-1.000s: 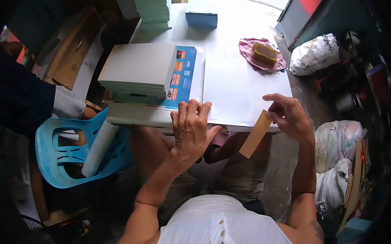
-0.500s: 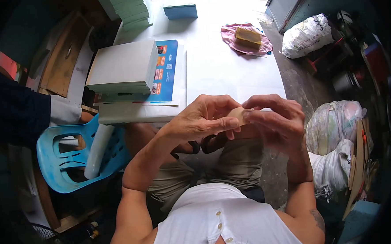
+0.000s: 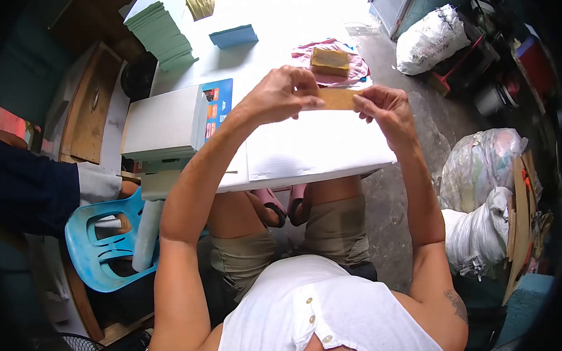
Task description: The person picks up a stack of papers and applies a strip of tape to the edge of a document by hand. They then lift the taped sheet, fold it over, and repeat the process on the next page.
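A flat tan strip (image 3: 338, 99) is stretched between my two hands over the white table (image 3: 317, 145). Its left end sits in the fingers of my left hand (image 3: 283, 93). The thumb and fingers of my right hand (image 3: 384, 106) pinch the other end. Just beyond the strip, a yellow-brown block (image 3: 330, 60) rests on a crumpled pink cloth (image 3: 359, 68). What the strip is made of does not show clearly.
Left on the table are a thick stack of white sheets (image 3: 160, 121), a blue printed sheet (image 3: 219, 93), a pale green stack (image 3: 159, 35) and a blue stack (image 3: 234, 37). A blue plastic chair (image 3: 85, 249) stands left, near another person's dark sleeve (image 3: 30, 182). Sacks (image 3: 433, 43) lie right.
Both hands have moved forward and up, from near my lap to over the table. The strip, curled between my fingers before, is now held out flat. The view has shifted.
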Tool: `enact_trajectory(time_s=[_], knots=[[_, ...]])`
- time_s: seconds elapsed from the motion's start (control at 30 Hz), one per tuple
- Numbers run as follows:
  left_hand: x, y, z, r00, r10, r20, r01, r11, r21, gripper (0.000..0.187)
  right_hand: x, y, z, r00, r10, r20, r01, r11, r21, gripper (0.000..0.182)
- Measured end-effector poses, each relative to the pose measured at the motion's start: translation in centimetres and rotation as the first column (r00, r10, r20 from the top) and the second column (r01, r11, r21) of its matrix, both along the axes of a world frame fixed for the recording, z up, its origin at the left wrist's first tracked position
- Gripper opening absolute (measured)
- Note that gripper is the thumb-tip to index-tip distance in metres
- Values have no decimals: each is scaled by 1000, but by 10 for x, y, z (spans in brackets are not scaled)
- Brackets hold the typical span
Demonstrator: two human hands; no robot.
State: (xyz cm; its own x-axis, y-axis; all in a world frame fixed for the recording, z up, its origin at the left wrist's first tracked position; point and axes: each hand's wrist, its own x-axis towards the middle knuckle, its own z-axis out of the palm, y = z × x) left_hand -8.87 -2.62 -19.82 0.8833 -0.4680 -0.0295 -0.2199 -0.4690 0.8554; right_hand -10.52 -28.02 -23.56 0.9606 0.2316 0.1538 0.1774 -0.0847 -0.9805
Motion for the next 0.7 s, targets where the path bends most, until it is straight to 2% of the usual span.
enact_trajectory(time_s=[0.07,0.2,0.33,0.47,0.57,0.6,0.7], knots=[[30,2,-3,997,82,-4,-82,993,-88,15,30,-8,-5,998,-54,12,54,998,-24,15],[78,-8,-10,966,257,-9,-257,962,-93,27,82,-11,-16,990,-135,-39,133,990,-47,19],[112,-15,-27,938,345,38,-338,932,-131,28,116,-11,-31,978,-105,-180,108,994,9,18],[134,-12,-50,858,401,322,-440,896,58,31,130,-13,-53,967,-134,-218,142,990,24,14],[132,-12,-66,653,432,623,-569,822,27,26,129,-16,-58,967,-119,-224,135,989,57,15],[127,-13,-63,619,397,678,-581,812,55,21,128,-16,-58,966,-122,-228,140,988,66,15],[114,-24,-64,554,151,819,-379,921,86,22,127,-16,-57,962,-137,-237,159,984,75,16]])
